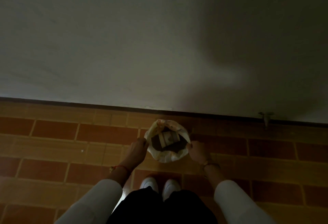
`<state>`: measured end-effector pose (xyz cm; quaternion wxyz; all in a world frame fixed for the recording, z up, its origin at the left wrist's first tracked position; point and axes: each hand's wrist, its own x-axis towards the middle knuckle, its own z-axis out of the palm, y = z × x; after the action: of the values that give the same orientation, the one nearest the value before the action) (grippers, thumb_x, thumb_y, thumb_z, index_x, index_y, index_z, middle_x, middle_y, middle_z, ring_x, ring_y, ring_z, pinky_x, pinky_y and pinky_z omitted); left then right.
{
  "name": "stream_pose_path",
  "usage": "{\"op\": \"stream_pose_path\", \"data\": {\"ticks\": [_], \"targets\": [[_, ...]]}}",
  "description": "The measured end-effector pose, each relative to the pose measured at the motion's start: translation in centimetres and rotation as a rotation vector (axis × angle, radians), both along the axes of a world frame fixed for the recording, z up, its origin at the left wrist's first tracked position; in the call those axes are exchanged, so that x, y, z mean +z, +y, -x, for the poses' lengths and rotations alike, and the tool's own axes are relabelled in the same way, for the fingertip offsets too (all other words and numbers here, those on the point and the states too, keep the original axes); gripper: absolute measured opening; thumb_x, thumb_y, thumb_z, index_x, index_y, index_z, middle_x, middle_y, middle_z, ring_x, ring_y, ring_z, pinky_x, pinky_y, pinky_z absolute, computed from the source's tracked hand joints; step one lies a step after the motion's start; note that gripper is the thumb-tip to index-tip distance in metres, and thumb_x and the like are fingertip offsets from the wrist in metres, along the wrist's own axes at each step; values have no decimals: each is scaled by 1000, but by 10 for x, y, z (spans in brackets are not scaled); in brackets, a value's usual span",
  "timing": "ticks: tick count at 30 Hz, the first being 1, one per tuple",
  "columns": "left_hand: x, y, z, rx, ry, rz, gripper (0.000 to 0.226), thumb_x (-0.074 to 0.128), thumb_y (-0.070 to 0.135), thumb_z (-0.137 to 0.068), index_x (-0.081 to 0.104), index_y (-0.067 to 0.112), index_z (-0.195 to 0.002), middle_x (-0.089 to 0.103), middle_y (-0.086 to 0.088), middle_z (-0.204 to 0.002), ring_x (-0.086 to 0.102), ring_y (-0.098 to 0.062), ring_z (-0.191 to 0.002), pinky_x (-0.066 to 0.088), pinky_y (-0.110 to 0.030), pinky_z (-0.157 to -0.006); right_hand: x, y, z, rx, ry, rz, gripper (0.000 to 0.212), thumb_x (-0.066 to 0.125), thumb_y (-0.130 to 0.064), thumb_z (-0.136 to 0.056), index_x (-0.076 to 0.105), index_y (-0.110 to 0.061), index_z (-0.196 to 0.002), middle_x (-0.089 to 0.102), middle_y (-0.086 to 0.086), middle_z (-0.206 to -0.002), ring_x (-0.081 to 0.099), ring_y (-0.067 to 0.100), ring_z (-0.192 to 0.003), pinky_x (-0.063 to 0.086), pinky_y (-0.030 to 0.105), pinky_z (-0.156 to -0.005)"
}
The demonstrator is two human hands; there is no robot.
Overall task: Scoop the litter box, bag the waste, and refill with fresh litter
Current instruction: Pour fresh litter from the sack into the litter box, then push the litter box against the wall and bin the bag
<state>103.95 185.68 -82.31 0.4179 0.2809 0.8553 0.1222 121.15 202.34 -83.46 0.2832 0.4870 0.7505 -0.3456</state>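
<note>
Both hands pinching the bag's rim, mouth held wide open!

Left hand [137,150] grips the pale plastic bag [166,155] at nine o'clock, right hand [197,150] at three; it hangs over the brick-pattern floor [53,145], just ahead of the white shoes [159,185]. Dark contents and a pale packet sit inside. Best now, I'd say: gather the rim evenly, keep it upright, twist shut. Litter box isn't in view.
</note>
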Motion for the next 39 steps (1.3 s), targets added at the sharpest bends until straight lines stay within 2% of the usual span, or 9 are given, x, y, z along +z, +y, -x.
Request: {"op": "stream_pose_path", "data": {"ticks": [3,5,7,11,17,25,29,33,39], "targets": [[17,-6,0,35,-29,-43,19,43,15,-100,60,7,-102,57,-12,-101,55,-23,-85,33,-19,-63,23,1,0,-32,45,33,29,44,-30,-101,61,-6,-102,64,11,-101,61,29,-96,38,28,-69],[41,-11,3,66,-9,-106,23,47,15,-99,60,3,-115,61,-17,-108,59,-30,-94,36,-25,-72,49,3,2,-26,89,21,33,51,-32,-98,59,-4,-112,64,14,-114,60,30,-103,43,31,-72],[76,-14,8,57,48,-171,29,49,15,-98,56,5,-125,61,-17,-115,58,-33,-103,38,-29,-78,83,6,8,7,134,-19,40,53,-37,-96,56,-7,-122,60,13,-122,57,29,-110,48,35,-84],[185,-23,21,4,180,-252,39,51,21,-98,50,10,-135,56,-15,-128,53,-33,-117,43,-38,-92,188,2,23,68,209,-55,55,48,-40,-98,38,-11,-144,45,11,-143,45,28,-129,41,40,-104],[372,-54,38,-89,376,-341,45,53,25,-96,44,16,-139,53,-9,-134,52,-28,-118,46,-40,-93,370,-15,47,194,425,-188,53,49,-35,-98,38,-10,-144,41,11,-146,33,26,-136,30,36,-111],[574,-97,47,-109,538,-393,49,51,27,-97,39,17,-143,49,-7,-140,44,-25,-130,42,-42,-105,569,-47,60,321,645,-352,49,54,-31,-96,46,-9,-139,50,10,-138,39,27,-131,36,39,-107],[637,-122,42,-91,628,-388,48,46,32,-98,39,19,-144,48,-5,-142,41,-25,-133,40,-46,-107,631,-67,62,391,681,-398,50,53,-32,-96,45,-8,-139,50,11,-139,38,28,-133,36,40,-108],[682,-150,31,-23,687,-380,53,30,44,-97,39,20,-144,48,-4,-143,40,-25,-134,40,-45,-107,677,-79,64,444,713,-425,50,50,-34,-97,42,-11,-141,47,9,-142,35,26,-136,32,39,-109],[722,-194,9,144,747,-343,51,32,47,-100,37,23,-145,44,-3,-147,36,-25,-137,38,-49,-107,722,-93,73,541,777,-412,52,46,-38,-98,39,-16,-144,42,3,-148,29,22,-139,29,40,-114]]}}
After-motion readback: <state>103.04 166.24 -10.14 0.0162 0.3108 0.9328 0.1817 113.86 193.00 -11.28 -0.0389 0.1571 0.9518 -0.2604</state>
